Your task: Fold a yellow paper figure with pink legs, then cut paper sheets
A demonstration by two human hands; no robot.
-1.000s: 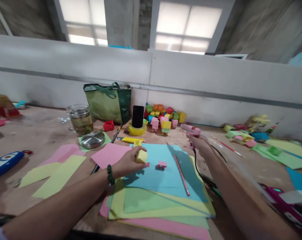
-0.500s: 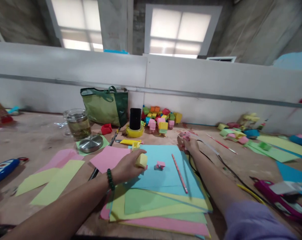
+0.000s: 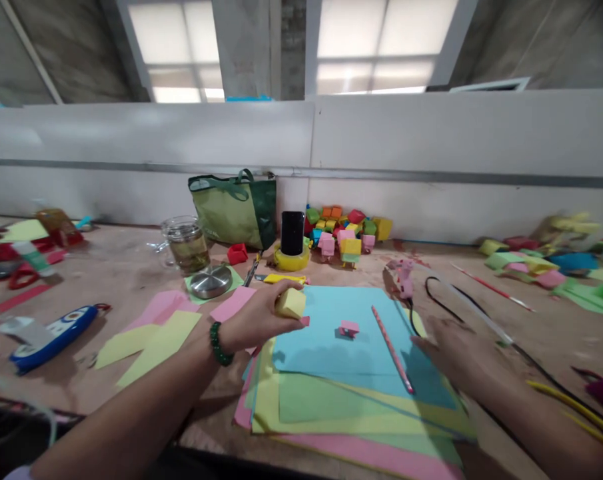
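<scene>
My left hand [image 3: 254, 321], with a green bead bracelet on its wrist, is closed round a small yellow folded paper cube [image 3: 290, 303] above the left edge of a blue paper sheet [image 3: 341, 330]. My right hand [image 3: 454, 350] hovers over the right side of the paper stack; it is blurred by motion and nothing shows in it. A pink glue gun [image 3: 405, 278] with a black cord lies on the table beyond it. A tiny pink paper piece [image 3: 349, 328] and a pink pencil [image 3: 391, 347] rest on the blue sheet.
Stacked coloured sheets [image 3: 331, 413] lie in front of me. Behind them are a pile of coloured paper cubes [image 3: 344, 230], a black cylinder on a yellow tape roll [image 3: 292, 241], a green bag [image 3: 234, 207], a glass jar [image 3: 185, 243] and a metal lid [image 3: 210, 282]. Scissors and paper scraps lie far left.
My right hand has left the pink glue gun on the table and drawn back toward me over the paper stack. My left hand keeps hold of the yellow cube.
</scene>
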